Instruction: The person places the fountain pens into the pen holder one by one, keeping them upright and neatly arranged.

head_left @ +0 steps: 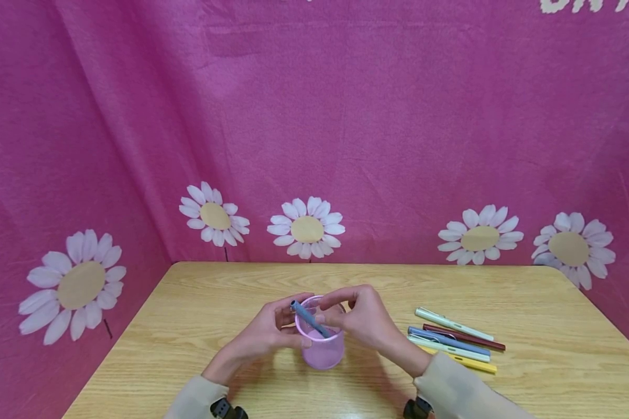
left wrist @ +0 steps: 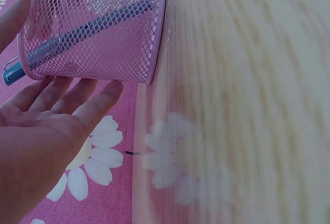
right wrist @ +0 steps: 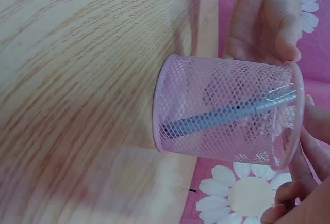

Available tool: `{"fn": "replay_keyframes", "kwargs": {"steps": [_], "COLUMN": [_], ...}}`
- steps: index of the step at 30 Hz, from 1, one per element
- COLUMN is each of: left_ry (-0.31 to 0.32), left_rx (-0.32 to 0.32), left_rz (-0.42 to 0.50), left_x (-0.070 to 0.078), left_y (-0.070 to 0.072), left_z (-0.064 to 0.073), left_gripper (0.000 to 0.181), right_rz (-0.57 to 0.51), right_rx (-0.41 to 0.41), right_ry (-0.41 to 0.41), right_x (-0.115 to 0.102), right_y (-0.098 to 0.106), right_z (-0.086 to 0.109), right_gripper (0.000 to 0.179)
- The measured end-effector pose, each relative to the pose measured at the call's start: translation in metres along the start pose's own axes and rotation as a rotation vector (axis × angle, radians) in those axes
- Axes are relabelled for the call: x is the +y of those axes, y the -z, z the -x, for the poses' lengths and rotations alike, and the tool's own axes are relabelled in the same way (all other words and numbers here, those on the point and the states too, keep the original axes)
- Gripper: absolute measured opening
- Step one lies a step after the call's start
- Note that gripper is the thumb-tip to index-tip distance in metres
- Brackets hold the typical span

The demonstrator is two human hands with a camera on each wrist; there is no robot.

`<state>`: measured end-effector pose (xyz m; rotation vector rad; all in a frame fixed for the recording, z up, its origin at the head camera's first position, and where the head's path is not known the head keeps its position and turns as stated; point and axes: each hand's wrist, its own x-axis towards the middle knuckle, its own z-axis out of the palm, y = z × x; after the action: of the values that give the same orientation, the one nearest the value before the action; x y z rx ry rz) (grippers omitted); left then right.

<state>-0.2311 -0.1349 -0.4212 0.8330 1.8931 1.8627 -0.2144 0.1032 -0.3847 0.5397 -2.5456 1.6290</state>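
A pink mesh pen cup [head_left: 323, 353] stands upright on the table. Inside it a blue-grey pen [head_left: 310, 319] leans, its upper end sticking out over the left rim. My left hand [head_left: 264, 327] holds the cup from the left, thumb at the near side and fingers round the far side; in the left wrist view the fingers [left wrist: 98, 100] lie along the mesh. From the right my right hand [head_left: 364, 317] reaches over the rim, thumb and forefinger apart beside the pen with nothing between them. Its other fingers [right wrist: 289, 195] are bent.
To the right on the wooden table [head_left: 215, 297] lie several pens: a pale green pen [head_left: 453, 323], a dark red pen [head_left: 466, 337], a blue pen [head_left: 451, 340] and a yellow pen [head_left: 474, 365]. A pink cloth [head_left: 346, 116] with daisies hangs behind and at the left.
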Motion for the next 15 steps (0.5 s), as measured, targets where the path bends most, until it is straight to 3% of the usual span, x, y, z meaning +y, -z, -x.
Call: {"fn": "replay_keyframes", "kwargs": {"steps": [15], "left_ry": [0.008], "left_rx": [0.026], "left_rz": [-0.017], "left_x": [0.001], "left_y": [0.0], "left_z": [0.0], "left_gripper": [0.079], "right_rz": [0.18], "right_rx": [0.024], "right_ry": [0.109], "right_x": [-0.006], "right_y": [0.04], "right_z": [0.032], "right_gripper": [0.016]}}
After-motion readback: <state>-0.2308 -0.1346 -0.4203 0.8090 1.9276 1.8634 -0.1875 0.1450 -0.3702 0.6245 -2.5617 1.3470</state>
